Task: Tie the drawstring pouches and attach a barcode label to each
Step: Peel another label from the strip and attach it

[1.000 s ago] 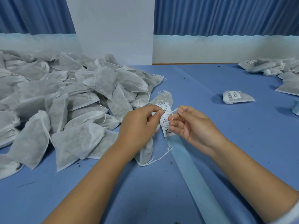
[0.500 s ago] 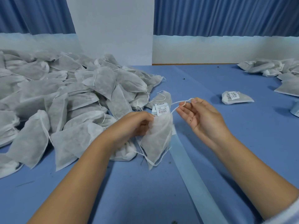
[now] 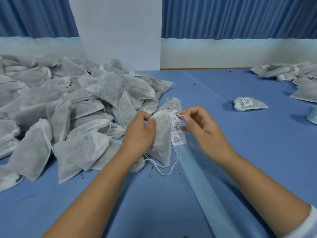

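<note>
My left hand (image 3: 139, 133) curls round the pouch (image 3: 162, 140) while my right hand (image 3: 200, 129) pinches what looks like its drawstring (image 3: 181, 115) at the fingertips, barcode labels (image 3: 177, 137) just beneath them.

A white pouch (image 3: 162, 134) is gripped in the left hand (image 3: 139, 133), with loose string ends trailing from its lower end. A drawstring (image 3: 180, 114) loop is pinched at the fingertips of the right hand (image 3: 202, 129). A strip of barcode labels (image 3: 177, 136) is laid on the blue worktop (image 3: 257, 152) just behind the pouch. A heap of pouches (image 3: 60, 117) is piled to the left; one labelled pouch (image 3: 248, 104) is laid apart to the right.
</note>
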Motion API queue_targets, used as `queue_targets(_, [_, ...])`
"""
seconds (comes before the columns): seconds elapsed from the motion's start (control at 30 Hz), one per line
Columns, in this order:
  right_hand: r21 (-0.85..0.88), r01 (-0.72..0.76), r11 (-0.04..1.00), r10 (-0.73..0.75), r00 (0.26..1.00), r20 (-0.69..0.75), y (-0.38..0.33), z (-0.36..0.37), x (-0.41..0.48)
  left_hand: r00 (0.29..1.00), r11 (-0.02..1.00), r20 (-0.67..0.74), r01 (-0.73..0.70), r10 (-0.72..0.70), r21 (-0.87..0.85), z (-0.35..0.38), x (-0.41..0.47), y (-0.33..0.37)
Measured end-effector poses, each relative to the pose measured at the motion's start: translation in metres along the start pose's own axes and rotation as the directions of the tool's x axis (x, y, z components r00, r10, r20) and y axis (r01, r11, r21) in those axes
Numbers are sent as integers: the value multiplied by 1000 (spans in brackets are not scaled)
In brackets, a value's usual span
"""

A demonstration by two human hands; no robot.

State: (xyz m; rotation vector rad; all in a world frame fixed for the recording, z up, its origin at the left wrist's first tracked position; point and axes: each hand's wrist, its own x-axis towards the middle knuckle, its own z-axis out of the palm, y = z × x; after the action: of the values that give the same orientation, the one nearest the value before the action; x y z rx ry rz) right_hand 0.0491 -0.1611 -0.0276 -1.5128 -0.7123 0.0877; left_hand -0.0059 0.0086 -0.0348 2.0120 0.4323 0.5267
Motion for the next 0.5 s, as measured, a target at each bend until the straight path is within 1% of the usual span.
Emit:
queue_targets(0.03, [-121, 71, 990, -67, 997, 42, 1, 2, -3, 1000, 999, -16, 15, -16, -52, 1, 0, 0])
queue_targets(0.07, [-248, 143, 958, -125, 988, 87, 2, 3, -5, 999, 994, -30, 30, -33, -102, 1, 1, 0])
queue_targets(0.13, [-464, 257, 848, -200, 965, 169, 5, 6, -9, 996, 984, -51, 66, -76, -168, 2, 2, 1])
queue_targets(0.17, [-520, 279, 808, -205, 959, 195, 7, 8, -9, 994, 976, -50, 84, -96, -200, 2, 2, 2])
queue_targets(0.23, [-548, 273, 791, -180, 959, 218, 7, 10, -10, 991, 955, -37, 112, -127, -275, 3, 2, 2])
queue_targets(0.33, [-540, 251, 803, -157, 964, 215, 7, 9, -10, 984, 923, 3, 168, -178, -345, 5, 1, 3])
queue_targets(0.4, [-531, 242, 812, -157, 967, 200, 7, 7, -9, 977, 891, 102, 215, -190, -400, 3, -1, 6])
queue_targets(0.5, [-522, 243, 817, -161, 967, 198, 6, 5, -9, 948, 833, 283, 271, -145, -482, 0, -4, 8])
